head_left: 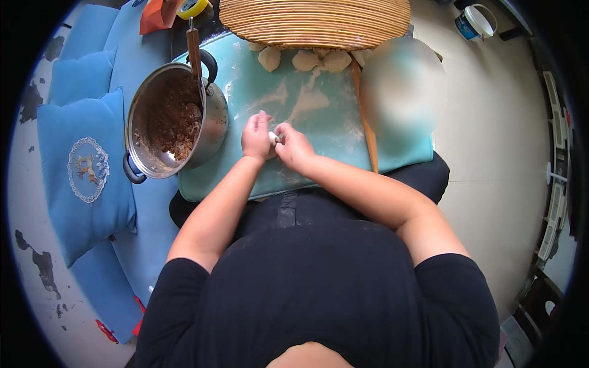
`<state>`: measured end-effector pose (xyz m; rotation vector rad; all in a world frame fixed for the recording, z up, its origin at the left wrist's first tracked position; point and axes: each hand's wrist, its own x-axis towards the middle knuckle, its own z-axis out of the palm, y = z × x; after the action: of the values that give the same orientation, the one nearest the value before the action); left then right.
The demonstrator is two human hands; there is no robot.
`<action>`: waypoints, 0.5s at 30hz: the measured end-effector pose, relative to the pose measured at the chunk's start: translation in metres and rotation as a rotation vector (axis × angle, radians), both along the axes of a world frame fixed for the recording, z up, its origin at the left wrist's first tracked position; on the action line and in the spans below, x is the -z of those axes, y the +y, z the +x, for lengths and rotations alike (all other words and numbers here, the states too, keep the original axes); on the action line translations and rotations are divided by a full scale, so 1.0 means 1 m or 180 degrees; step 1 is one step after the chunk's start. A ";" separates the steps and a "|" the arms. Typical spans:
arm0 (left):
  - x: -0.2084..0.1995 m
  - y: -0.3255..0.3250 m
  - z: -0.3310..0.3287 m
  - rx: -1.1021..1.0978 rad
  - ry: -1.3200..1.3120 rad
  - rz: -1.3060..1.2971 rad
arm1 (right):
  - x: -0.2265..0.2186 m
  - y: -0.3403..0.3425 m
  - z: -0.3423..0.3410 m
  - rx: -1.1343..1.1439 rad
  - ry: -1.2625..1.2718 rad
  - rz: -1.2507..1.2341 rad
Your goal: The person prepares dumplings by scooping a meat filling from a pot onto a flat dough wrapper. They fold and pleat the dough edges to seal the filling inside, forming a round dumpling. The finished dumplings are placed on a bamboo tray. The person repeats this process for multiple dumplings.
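Over the turquoise mat [331, 147], my left hand [254, 136] and my right hand [296, 147] meet close to my body. Between them is a small white dough piece [273, 139], partly covered by my fingers; its exact shape is hard to make out. The right fingers pinch it, and the left hand curls against its other side. Left of my hands, a steel pot [216, 119] tilts toward me with brown minced filling [181, 122] inside. A wooden-handled utensil [194, 54] leans in it.
Several pale dough lumps [269, 59] lie beside the slatted round tray [316, 24] at the far edge. A wooden rolling pin [367, 126] rests on the right, beside a blurred patch. Blue cushions [86, 153] line the left; a white bucket [475, 23] stands far right.
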<state>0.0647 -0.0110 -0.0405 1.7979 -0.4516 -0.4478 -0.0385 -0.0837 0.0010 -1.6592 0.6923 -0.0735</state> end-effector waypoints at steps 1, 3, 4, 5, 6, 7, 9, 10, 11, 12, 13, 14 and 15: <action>-0.022 -0.001 -0.009 -0.0658 0.1061 0.0185 | 0.003 0.002 -0.005 -0.0178 -0.0409 -0.0856; -0.013 0.010 -0.017 -0.0528 0.0423 0.0542 | 0.010 0.002 -0.013 -0.0453 -0.0916 -0.1567; -0.007 0.015 -0.022 -0.0471 0.0107 0.0708 | 0.016 0.001 -0.016 -0.0543 -0.1017 -0.1421; -0.001 0.022 -0.026 -0.0344 -0.1251 0.1211 | 0.021 0.000 -0.019 -0.0630 -0.1115 -0.1276; -0.002 0.021 -0.023 -0.0120 -0.1813 0.1353 | 0.018 -0.004 -0.019 -0.0730 -0.1220 -0.1146; -0.005 0.020 -0.017 0.0111 -0.2373 0.1488 | 0.015 -0.006 -0.020 -0.0574 -0.0904 -0.1039; -0.002 0.012 -0.004 0.0201 -0.3039 0.1585 | 0.003 -0.010 -0.023 -0.0245 -0.0277 -0.0840; -0.001 0.009 -0.002 0.0206 -0.3054 0.1620 | 0.001 -0.012 -0.021 -0.0345 0.0055 -0.0672; 0.000 0.006 0.000 0.0211 -0.3071 0.1657 | 0.000 -0.011 -0.016 -0.0441 0.0386 -0.0503; -0.004 0.004 0.005 0.0230 -0.3141 0.1697 | -0.004 -0.009 -0.008 -0.0509 0.0669 -0.0321; -0.001 0.002 0.007 0.0270 -0.2958 0.1815 | -0.015 -0.010 -0.001 -0.0315 0.0850 0.0717; 0.002 0.001 0.008 0.0257 -0.2471 0.1653 | -0.009 -0.009 0.001 -0.0261 0.0698 0.0433; 0.002 0.001 0.007 0.0265 -0.1972 0.1500 | -0.003 -0.005 0.002 -0.0193 0.0561 0.0168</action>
<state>0.0716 -0.0098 -0.0421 2.3810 -0.9071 -0.0339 -0.0366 -0.0891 0.0037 -1.6476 0.7694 0.1349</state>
